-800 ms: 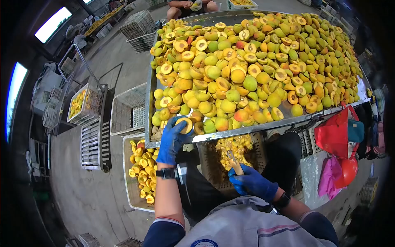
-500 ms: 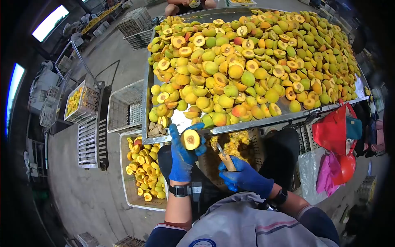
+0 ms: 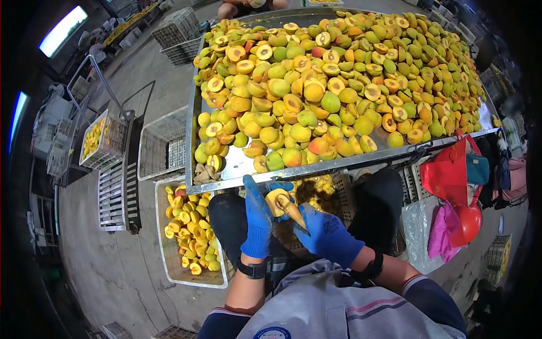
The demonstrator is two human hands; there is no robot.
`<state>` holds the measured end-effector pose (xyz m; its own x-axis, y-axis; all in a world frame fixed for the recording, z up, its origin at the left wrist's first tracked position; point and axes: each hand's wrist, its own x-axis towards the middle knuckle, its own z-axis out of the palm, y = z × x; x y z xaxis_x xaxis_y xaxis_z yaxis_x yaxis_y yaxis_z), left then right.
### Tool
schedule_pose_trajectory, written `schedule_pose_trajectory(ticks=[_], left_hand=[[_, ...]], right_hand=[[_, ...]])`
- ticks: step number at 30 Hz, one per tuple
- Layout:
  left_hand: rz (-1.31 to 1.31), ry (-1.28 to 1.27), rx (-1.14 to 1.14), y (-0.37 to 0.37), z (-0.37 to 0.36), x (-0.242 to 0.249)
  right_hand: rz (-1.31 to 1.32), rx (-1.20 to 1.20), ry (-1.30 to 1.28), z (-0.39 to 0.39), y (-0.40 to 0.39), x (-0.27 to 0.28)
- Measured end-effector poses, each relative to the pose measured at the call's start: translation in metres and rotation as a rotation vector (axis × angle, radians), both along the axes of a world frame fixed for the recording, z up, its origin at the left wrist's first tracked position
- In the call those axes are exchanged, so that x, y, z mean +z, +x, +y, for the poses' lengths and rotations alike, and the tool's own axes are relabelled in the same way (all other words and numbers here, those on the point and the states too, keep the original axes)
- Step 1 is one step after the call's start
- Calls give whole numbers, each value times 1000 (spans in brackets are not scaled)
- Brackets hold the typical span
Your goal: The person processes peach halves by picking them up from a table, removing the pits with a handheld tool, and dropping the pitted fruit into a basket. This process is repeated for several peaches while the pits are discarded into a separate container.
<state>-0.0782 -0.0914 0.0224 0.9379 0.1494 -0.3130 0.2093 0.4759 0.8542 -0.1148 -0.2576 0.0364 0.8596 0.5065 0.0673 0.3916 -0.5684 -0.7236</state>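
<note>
My left hand [image 3: 258, 220], in a blue glove, is closed around a peach half [image 3: 275, 199] with its cut face up, just off the table's near edge. My right hand [image 3: 328, 234], also gloved in blue, grips a small knife by its wooden handle [image 3: 294, 214]. The knife's metal tip meets the middle of the cut face, and the blade is mostly hidden there. A heap of peach halves [image 3: 299, 133] covers the metal table [image 3: 271, 177] before me. Below my hands, a crate [image 3: 345, 192] between my knees contains wet yellow scraps [image 3: 316, 185].
At my left stands a crate [image 3: 162, 243] of cut peach pieces, with another crate [image 3: 148, 148] behind it. A trolley [image 3: 113, 198] carries a filled crate [image 3: 116, 144]. Red bags [image 3: 446, 172] hang at the right. Another person [image 3: 248, 8] sits across the table.
My right hand has brought the knife left and up to the peach half, and its tip now touches the cut face. The view has shifted slightly.
</note>
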Motion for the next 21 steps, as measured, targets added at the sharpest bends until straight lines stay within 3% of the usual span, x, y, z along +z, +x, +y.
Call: schedule_pose_trajectory(ticks=[5, 7, 14, 17, 20, 21], left_hand=[[7, 31, -53, -3, -1, 0], [-15, 35, 116, 0, -9, 2], [-158, 158, 131, -3, -10, -25], [-233, 97, 203, -8, -10, -40], [-124, 37, 248, -8, -17, -29], [-102, 73, 355, -8, -25, -19]], right_hand=[[118, 12, -93, -1, -1, 5], [41, 41, -29, -1, -5, -1], [-10, 119, 60, -3, -14, -20], [-158, 193, 114, -1, -12, -10], [48, 124, 279, 1, -11, -10], [-131, 217, 270, 1, -6, -18]])
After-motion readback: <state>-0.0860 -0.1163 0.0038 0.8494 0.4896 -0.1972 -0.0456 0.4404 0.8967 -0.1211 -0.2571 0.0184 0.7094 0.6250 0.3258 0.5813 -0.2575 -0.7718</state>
